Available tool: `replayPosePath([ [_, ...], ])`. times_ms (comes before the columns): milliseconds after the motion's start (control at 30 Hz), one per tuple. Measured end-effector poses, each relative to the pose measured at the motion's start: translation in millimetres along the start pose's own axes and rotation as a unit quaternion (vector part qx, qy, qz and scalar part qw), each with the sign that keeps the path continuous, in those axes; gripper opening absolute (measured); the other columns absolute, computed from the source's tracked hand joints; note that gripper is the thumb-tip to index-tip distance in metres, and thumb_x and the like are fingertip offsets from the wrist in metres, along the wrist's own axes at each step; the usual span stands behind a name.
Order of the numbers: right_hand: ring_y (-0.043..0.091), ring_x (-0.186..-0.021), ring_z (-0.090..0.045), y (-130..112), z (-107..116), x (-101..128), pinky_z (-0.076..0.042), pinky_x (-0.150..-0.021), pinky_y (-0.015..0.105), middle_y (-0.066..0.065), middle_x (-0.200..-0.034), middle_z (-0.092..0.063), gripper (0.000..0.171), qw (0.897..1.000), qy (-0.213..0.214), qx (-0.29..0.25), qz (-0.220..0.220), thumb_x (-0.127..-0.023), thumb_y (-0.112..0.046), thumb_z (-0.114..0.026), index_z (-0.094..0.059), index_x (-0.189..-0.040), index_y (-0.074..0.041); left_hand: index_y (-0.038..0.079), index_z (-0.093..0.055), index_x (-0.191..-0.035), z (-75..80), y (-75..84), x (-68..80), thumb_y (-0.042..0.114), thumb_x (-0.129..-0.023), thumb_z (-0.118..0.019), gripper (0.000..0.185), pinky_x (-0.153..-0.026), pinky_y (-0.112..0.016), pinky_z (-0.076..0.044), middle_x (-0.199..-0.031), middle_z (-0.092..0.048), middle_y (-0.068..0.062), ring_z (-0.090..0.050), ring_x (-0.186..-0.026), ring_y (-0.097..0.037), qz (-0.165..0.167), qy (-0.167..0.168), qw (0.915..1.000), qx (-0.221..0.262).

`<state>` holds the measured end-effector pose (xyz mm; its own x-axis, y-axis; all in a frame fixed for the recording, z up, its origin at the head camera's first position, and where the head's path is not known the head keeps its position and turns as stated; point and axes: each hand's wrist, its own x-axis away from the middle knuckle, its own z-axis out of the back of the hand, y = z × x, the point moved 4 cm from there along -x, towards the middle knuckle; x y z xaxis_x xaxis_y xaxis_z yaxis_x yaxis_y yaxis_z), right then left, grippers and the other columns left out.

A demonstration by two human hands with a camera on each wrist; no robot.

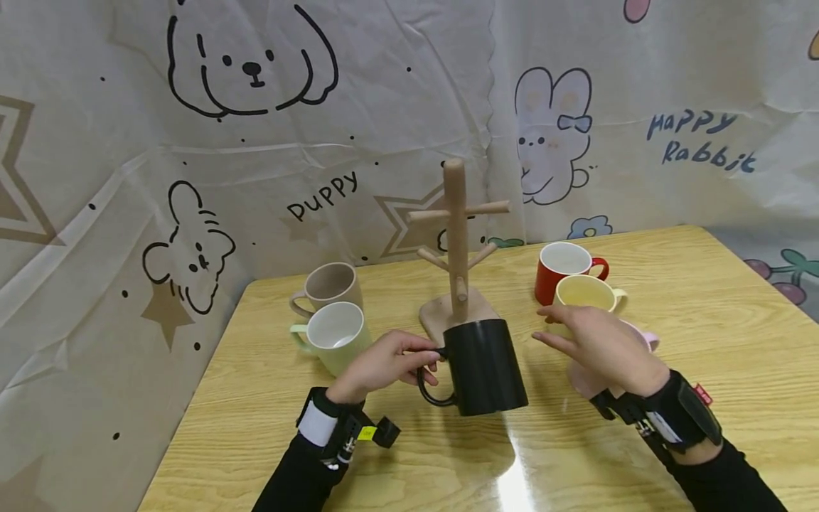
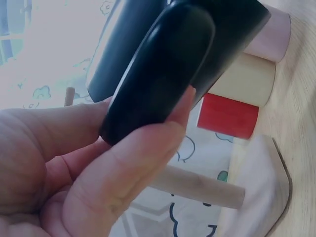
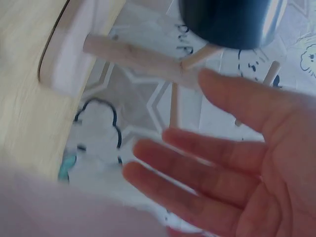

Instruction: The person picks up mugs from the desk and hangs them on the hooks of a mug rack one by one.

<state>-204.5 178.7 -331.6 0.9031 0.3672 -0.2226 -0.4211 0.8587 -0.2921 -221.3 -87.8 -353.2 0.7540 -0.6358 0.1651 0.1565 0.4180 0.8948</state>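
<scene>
The left hand (image 1: 384,364) pinches the handle of a black mug (image 1: 484,366), which is upside down in front of the wooden mug tree (image 1: 456,249) on the table (image 1: 704,299). The right hand (image 1: 601,343) hovers just right of the mug, fingers spread and holding nothing (over a pink mug (image 1: 646,338), with yellow (image 1: 585,293) and red (image 1: 563,269) mugs beyond).

Pink mug (image 1: 643,340) mostly behind right hand (image 1: 598,345)
</scene>
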Motion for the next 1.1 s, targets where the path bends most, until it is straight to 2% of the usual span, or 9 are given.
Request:
replayPosePath([
  [67, 0.03, -0.096, -0.064, -4.1, -0.9, 0.4, -0.053, -0.078, 0.043, 0.017, -0.113, -0.064, 0.047, 0.998, 0.008, -0.058, -0.019, -0.088, -0.034, -0.06, -0.057, -0.12, -0.001, -0.003, -0.06, -0.115, 0.5, -2.4, -1.5, 0.015, -0.096, -0.048, 0.029, -0.07, -0.026, -0.055, -0.092, -0.065, -0.021, -0.067, -0.079, -0.011, 0.006, -0.002, 0.9999, 0.01],
  [133, 0.034, -0.106, -0.059, -9.9, -5.5, 0.6, -0.05, -0.085, 0.046, 0.02, -0.123, -0.058, 0.055, 0.984, -0.003, -0.174, -0.046, -0.089, -0.035, -0.059, -0.048, -0.129, 0.001, -0.004, -0.059, -0.116, 0.9, -3.9, -2.4, 0.015, -0.096, -0.048, 0.029, -0.071, -0.027, -0.055, -0.093, -0.064, -0.022, -0.067, -0.079, -0.011, 0.008, -0.003, 0.9999, 0.013],
  [200, 0.038, -0.119, -0.05, -16.8, -13.8, 0.9, -0.045, -0.093, 0.049, 0.024, -0.135, -0.046, 0.065, 0.947, -0.032, -0.309, -0.079, -0.091, -0.035, -0.056, -0.034, -0.139, 0.002, -0.004, -0.058, -0.117, 0.8, -5.2, -2.8, 0.015, -0.096, -0.048, 0.03, -0.072, -0.028, -0.055, -0.094, -0.064, -0.023, -0.067, -0.08, -0.012, 0.011, -0.002, 0.9998, 0.014],
  [333, 0.042, -0.132, -0.03, -30.7, -39.1, 0.4, -0.037, -0.102, 0.051, 0.028, -0.147, -0.022, 0.079, 0.854, -0.11, -0.488, -0.14, -0.091, -0.034, -0.055, -0.01, -0.146, 0.0, -0.004, -0.06, -0.115, -0.1, -6.2, -3.6, 0.014, -0.095, -0.049, 0.028, -0.072, -0.028, -0.055, -0.09, -0.064, -0.017, -0.067, -0.079, -0.012, 0.02, -0.002, 0.9997, 0.014],
  [433, 0.039, -0.128, -0.036, -39.2, -57.0, -0.4, -0.04, -0.1, 0.046, 0.028, -0.145, -0.023, 0.085, 0.82, -0.144, -0.532, -0.154, -0.089, -0.033, -0.059, -0.005, -0.145, 0.001, -0.004, -0.061, -0.111, -2.1, -5.2, -4.5, 0.014, -0.095, -0.05, 0.026, -0.071, -0.028, -0.055, -0.086, -0.064, -0.012, -0.066, -0.078, -0.011, 0.02, -0.006, 0.9998, 0.005],
  [600, 0.023, -0.107, -0.053, -47.4, -73.9, 0.9, -0.044, -0.093, 0.034, 0.024, -0.134, -0.038, 0.083, 0.779, -0.149, -0.589, -0.153, -0.085, -0.026, -0.065, -0.01, -0.143, -0.001, -0.004, -0.064, -0.104, -5.9, -3.3, -5.8, 0.014, -0.095, -0.05, 0.025, -0.069, -0.027, -0.055, -0.087, -0.067, -0.015, -0.066, -0.077, -0.011, 0.028, -0.006, 0.9996, -0.01],
  [767, 0.019, -0.101, -0.056, -50.5, -80.2, 3.7, -0.046, -0.089, 0.032, 0.021, -0.127, -0.046, 0.071, 0.753, -0.138, -0.62, -0.169, -0.083, -0.019, -0.065, -0.023, -0.136, 0.001, -0.006, -0.063, -0.106, -8.2, -1.4, -5.5, 0.012, -0.095, -0.05, 0.025, -0.067, -0.027, -0.055, -0.094, -0.065, -0.023, -0.067, -0.078, -0.014, 0.021, 0.002, 0.9993, -0.03],
  [967, 0.019, -0.101, -0.056, -57.2, -81.4, 6.0, -0.047, -0.088, 0.031, 0.021, -0.125, -0.046, 0.069, 0.75, -0.093, -0.634, -0.163, -0.08, -0.012, -0.067, -0.026, -0.134, 0.002, -0.001, -0.065, -0.105, -5.6, 5.3, -0.2, 0.015, -0.093, -0.053, 0.023, -0.067, -0.023, -0.054, -0.094, -0.067, -0.02, -0.067, -0.08, -0.015, -0.004, 0.026, 0.9976, -0.064],
  [1100, 0.017, -0.102, -0.055, -60.6, -83.0, 8.0, -0.047, -0.089, 0.031, 0.014, -0.123, -0.047, 0.067, 0.736, -0.026, -0.656, -0.164, -0.079, -0.009, -0.067, -0.027, -0.133, -0.002, 0.001, -0.063, -0.112, 3.3, 14.1, 9.2, 0.021, -0.092, -0.055, 0.029, -0.076, -0.027, -0.053, -0.103, -0.066, -0.016, -0.066, -0.089, -0.02, -0.029, 0.058, 0.993, -0.099],
])
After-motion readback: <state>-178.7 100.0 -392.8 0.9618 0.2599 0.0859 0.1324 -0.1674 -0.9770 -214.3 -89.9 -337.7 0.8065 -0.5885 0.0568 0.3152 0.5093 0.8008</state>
